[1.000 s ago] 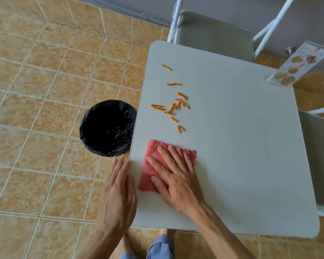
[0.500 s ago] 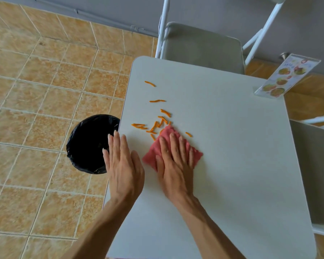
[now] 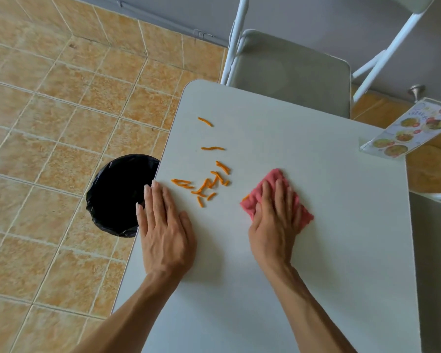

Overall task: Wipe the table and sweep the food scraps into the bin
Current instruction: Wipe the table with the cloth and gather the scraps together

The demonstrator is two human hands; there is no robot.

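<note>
Several orange food scraps (image 3: 209,183) lie scattered on the white table (image 3: 303,154) near its left edge. To their right, my right hand (image 3: 274,225) presses flat on a pink cloth (image 3: 271,180); one scrap pokes out at the cloth's left edge. My left hand (image 3: 163,225) lies flat and empty on the table's left edge, just below the scraps. A bin with a black liner (image 3: 112,194) stands on the floor against the table's left side, beside my left hand.
A grey folding chair (image 3: 290,72) with white legs is tucked at the table's far side. A laminated menu card (image 3: 407,131) stands at the far right corner. Another grey chair seat (image 3: 435,263) sits at the right. Tan floor tiles (image 3: 49,123) spread to the left.
My right hand slid the pink cloth from the near left up through the scraps and then to their right. My left hand moved from off the table's edge onto the tabletop.
</note>
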